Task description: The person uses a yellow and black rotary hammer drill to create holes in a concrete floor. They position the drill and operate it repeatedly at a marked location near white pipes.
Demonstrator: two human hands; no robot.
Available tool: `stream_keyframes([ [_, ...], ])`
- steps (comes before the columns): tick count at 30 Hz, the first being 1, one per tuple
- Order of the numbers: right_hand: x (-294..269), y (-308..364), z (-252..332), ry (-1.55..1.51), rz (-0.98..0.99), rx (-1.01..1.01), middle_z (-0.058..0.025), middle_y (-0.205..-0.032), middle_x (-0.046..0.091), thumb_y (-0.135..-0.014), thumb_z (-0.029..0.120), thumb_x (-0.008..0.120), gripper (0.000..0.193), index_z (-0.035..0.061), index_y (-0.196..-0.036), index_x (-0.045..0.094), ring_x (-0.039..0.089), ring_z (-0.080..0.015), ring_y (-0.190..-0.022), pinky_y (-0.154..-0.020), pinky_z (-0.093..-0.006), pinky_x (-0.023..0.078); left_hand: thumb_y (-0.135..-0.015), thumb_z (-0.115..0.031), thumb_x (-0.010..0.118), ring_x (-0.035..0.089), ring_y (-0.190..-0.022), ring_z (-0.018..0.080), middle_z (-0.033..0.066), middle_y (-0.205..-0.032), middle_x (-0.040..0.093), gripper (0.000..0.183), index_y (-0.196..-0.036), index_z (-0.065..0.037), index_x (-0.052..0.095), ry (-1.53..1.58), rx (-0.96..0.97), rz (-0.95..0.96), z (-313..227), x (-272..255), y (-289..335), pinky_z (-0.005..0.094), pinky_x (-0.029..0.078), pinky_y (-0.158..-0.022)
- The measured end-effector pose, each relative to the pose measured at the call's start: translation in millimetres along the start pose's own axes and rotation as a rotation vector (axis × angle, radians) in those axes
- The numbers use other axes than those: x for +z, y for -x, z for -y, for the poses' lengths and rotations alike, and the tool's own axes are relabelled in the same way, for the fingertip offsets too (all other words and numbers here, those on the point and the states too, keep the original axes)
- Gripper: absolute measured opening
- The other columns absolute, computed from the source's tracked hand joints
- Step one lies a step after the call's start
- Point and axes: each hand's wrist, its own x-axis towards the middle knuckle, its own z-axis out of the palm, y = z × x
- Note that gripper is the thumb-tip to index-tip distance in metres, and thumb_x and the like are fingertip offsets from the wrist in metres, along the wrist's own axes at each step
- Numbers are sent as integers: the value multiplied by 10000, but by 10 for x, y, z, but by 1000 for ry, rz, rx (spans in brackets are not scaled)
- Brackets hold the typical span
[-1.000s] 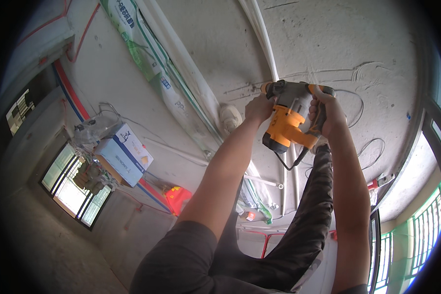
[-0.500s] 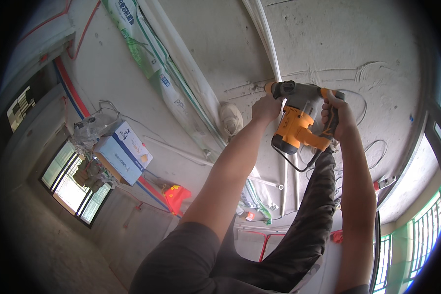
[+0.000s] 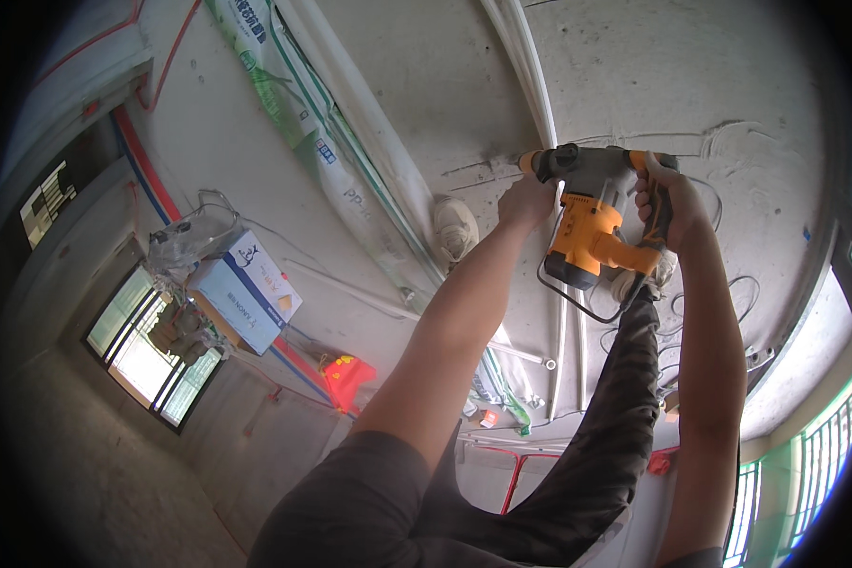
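Note:
An orange and black rotary hammer drill (image 3: 592, 218) is held out over the grey concrete floor, its nose toward the left. My right hand (image 3: 672, 201) wraps round its rear handle. Near the front end, my left hand (image 3: 527, 201) is closed on the drill just behind the orange collar; its fingers are partly hidden. The drill's tip lies by a groove (image 3: 483, 172) scored in the concrete, and I cannot tell whether it touches. A black cord (image 3: 582, 310) loops below the tool's body.
Long white pipes (image 3: 525, 71) and plastic-wrapped pipes (image 3: 298, 123) lie on the floor. A blue and white box (image 3: 246, 292) stands at the left beside a clear plastic bag (image 3: 189, 241). A red bag (image 3: 346, 379) lies near red and blue wall lines. Thin cable (image 3: 743, 293) coils at the right.
The view has shifted slightly, so floor things sit a little further right. Both hands still hold the drill, with little visible change in its pose.

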Motion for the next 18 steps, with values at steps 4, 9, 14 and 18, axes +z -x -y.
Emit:
stream_keyframes([
  [4, 184, -94, 314, 81, 33, -10, 2, -776, 625, -1016, 419, 777, 366, 95, -940, 624, 601, -98, -611, -521, -242, 509, -1057, -565, 518, 713, -1201, 420, 247, -1202, 768, 613, -1247, -25, 737, 78, -26, -6, -48, -70, -48, 527, 538, -1021],
  [9, 429, -335, 699, 196, 72, -30, 9, -757, 623, -1005, 431, 790, 395, 79, -923, 631, 608, -83, -580, -505, -219, 532, -1050, -575, 523, 765, -712, 355, 207, -945, 785, 643, -1167, 23, 730, 221, -64, 9, -43, -93, -273, 471, 601, -784],
  [14, 733, -415, 925, 299, 63, -35, 3, -754, 635, -1003, 429, 791, 397, 66, -941, 646, 625, -80, -585, -496, -215, 537, -1045, -570, 512, 749, -630, 341, 198, -927, 782, 642, -1116, 26, 741, 292, -105, -29, -11, -129, -404, 453, 603, -728],
  [18, 773, -458, 980, 322, 37, -30, -4, -766, 642, -1007, 425, 787, 396, 56, -961, 651, 623, -86, -586, -494, -218, 537, -1044, -554, 491, 746, -823, 370, 215, -1037, 778, 638, -1148, 21, 747, 326, -109, -1, -11, -162, -440, 477, 585, -835],
])
